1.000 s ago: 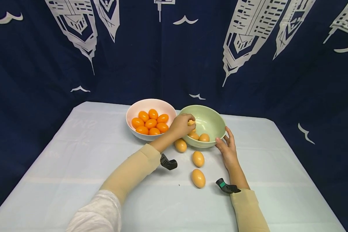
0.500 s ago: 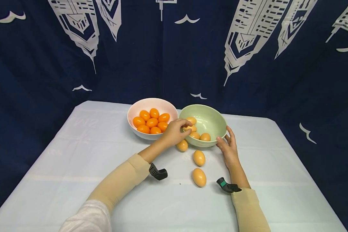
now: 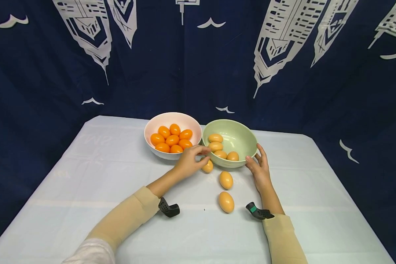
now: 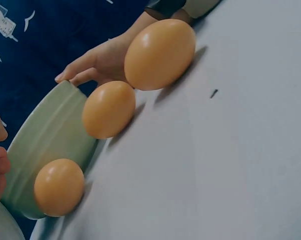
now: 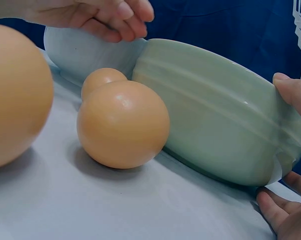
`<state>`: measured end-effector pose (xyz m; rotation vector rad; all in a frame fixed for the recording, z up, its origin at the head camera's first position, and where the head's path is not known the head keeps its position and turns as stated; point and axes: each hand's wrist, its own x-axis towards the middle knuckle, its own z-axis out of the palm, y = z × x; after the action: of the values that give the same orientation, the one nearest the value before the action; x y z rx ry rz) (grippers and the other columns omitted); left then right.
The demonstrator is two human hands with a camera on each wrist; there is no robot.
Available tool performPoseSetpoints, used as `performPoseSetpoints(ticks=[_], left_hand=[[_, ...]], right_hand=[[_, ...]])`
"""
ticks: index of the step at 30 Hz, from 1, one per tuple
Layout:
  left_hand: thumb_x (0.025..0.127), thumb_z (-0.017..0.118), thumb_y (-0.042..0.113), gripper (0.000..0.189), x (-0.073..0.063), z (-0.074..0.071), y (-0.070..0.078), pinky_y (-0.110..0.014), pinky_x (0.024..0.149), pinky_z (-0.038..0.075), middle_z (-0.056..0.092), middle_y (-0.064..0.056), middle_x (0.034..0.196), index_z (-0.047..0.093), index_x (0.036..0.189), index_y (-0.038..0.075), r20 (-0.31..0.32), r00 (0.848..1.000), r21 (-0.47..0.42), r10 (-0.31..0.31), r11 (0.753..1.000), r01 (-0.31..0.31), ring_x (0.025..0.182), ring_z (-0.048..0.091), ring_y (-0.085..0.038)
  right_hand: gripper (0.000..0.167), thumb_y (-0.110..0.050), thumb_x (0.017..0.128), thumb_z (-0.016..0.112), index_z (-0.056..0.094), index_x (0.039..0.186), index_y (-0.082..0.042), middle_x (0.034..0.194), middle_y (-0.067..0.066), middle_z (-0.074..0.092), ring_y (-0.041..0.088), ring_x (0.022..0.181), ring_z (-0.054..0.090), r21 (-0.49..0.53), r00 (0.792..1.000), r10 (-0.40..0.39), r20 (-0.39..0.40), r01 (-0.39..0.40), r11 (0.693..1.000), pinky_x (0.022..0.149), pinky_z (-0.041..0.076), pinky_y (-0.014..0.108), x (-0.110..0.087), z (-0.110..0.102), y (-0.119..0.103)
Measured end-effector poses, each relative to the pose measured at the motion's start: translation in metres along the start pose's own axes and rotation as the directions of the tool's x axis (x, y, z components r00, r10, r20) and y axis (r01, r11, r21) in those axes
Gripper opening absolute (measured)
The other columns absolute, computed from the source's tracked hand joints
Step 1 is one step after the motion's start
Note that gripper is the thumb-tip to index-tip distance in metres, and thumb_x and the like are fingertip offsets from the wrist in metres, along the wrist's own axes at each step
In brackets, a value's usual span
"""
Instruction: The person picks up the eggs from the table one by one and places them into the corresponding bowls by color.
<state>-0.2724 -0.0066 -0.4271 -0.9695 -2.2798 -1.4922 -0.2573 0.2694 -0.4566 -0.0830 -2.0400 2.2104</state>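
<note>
In the head view, my right hand [image 3: 260, 170] holds the right side of a green bowl [image 3: 242, 137], thumb at the rim and fingers round its wall. Several light-brown eggs [image 3: 216, 146] lie inside that bowl. My left hand [image 3: 189, 161], its fingers loosely bent and holding nothing, hovers at the bowl's front left. Just beside those fingertips an egg [image 3: 208, 167] rests on the table, partly covered by them in the head view. Two more eggs lie nearer me, a middle egg [image 3: 226, 180] and a front egg [image 3: 226, 202].
Left of the green bowl, close against it, stands a pink bowl [image 3: 153, 124] with several bright orange egg-shaped pieces [image 3: 172, 140]. A white cloth covers the table [image 3: 118, 154]. Behind hangs a dark blue curtain [image 3: 184, 73] with white prints.
My left hand has let go of an egg inside the green bowl and drawn back left and toward me, over the rim. The right hand stays on the bowl.
</note>
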Motion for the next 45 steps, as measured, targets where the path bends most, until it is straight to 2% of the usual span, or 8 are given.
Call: performPoseSetpoints(ticks=[6, 12, 16, 20, 26, 35, 45], left_hand=[[0.085, 0.07, 0.003, 0.026, -0.012, 0.007, -0.005, -0.033, 0.086, 0.053, 0.066, -0.013, 0.103, 0.067, 0.11, 0.0, 0.024, 0.999, 0.024, -0.03, 0.999, 0.03, 0.094, 0.063, -0.025], [0.082, 0.076, 0.008, 0.03, -0.019, 0.015, -0.014, -0.03, 0.084, 0.05, 0.065, -0.007, 0.107, 0.068, 0.11, 0.003, -0.027, 1.0, 0.109, -0.008, 0.994, 0.011, 0.095, 0.059, -0.021], [0.082, 0.077, 0.012, 0.032, -0.022, 0.019, -0.017, -0.033, 0.091, 0.046, 0.063, -0.007, 0.112, 0.068, 0.112, 0.004, -0.033, 0.999, 0.145, -0.027, 0.989, 0.032, 0.104, 0.057, -0.021], [0.082, 0.077, 0.015, 0.035, -0.024, 0.022, -0.019, -0.039, 0.098, 0.042, 0.062, -0.009, 0.116, 0.067, 0.113, 0.004, -0.022, 0.999, 0.162, -0.045, 0.986, 0.048, 0.111, 0.055, -0.024], [0.08, 0.079, 0.015, 0.038, -0.026, 0.025, -0.024, -0.036, 0.099, 0.043, 0.061, -0.01, 0.117, 0.066, 0.114, 0.003, -0.032, 0.998, 0.161, -0.062, 0.985, 0.066, 0.111, 0.056, -0.024], [0.078, 0.081, 0.012, 0.045, -0.03, 0.025, -0.03, -0.031, 0.091, 0.048, 0.059, -0.011, 0.12, 0.061, 0.118, 0.004, -0.019, 0.997, 0.128, -0.081, 0.988, 0.083, 0.107, 0.055, -0.023], [0.078, 0.079, 0.009, 0.046, -0.031, 0.025, -0.028, -0.032, 0.092, 0.048, 0.061, -0.011, 0.118, 0.06, 0.119, 0.003, 0.0, 0.997, 0.109, -0.073, 0.991, 0.073, 0.106, 0.055, -0.023]], right_hand=[[0.074, -0.013, 0.096, 0.06, 0.019, 0.156, -0.027, 0.154, 0.019, 0.021, 0.032, 0.132, 0.038, 0.01, 1.0, -0.007, -0.008, 0.007, 1.0, 0.093, 0.047, 0.022, 0.001, 0.0, 0.0], [0.074, -0.014, 0.096, 0.061, 0.019, 0.156, -0.027, 0.154, 0.019, 0.021, 0.032, 0.134, 0.037, 0.011, 1.0, -0.001, -0.008, 0.001, 1.0, 0.097, 0.046, 0.026, 0.001, 0.0, 0.0], [0.075, -0.014, 0.096, 0.061, 0.018, 0.156, -0.027, 0.155, 0.018, 0.021, 0.032, 0.135, 0.037, 0.008, 1.0, 0.006, -0.012, -0.005, 1.0, 0.099, 0.045, 0.028, 0.001, 0.0, 0.001], [0.075, -0.013, 0.096, 0.061, 0.019, 0.156, -0.027, 0.155, 0.019, 0.021, 0.032, 0.134, 0.037, 0.02, 1.0, 0.007, -0.016, -0.006, 1.0, 0.095, 0.046, 0.024, 0.0, 0.001, -0.001], [0.075, -0.012, 0.096, 0.061, 0.019, 0.156, -0.026, 0.154, 0.019, 0.021, 0.032, 0.133, 0.037, 0.028, 1.0, 0.005, -0.014, -0.005, 1.0, 0.092, 0.047, 0.021, 0.002, 0.001, -0.001], [0.075, -0.013, 0.096, 0.061, 0.019, 0.156, -0.026, 0.154, 0.018, 0.022, 0.032, 0.134, 0.037, 0.025, 1.0, 0.0, -0.011, 0.0, 1.0, 0.091, 0.047, 0.02, 0.001, 0.0, 0.0], [0.075, -0.013, 0.096, 0.061, 0.019, 0.156, -0.026, 0.154, 0.019, 0.022, 0.033, 0.134, 0.037, 0.023, 1.0, 0.008, -0.009, -0.008, 1.0, 0.093, 0.047, 0.022, 0.0, 0.0, -0.001]])
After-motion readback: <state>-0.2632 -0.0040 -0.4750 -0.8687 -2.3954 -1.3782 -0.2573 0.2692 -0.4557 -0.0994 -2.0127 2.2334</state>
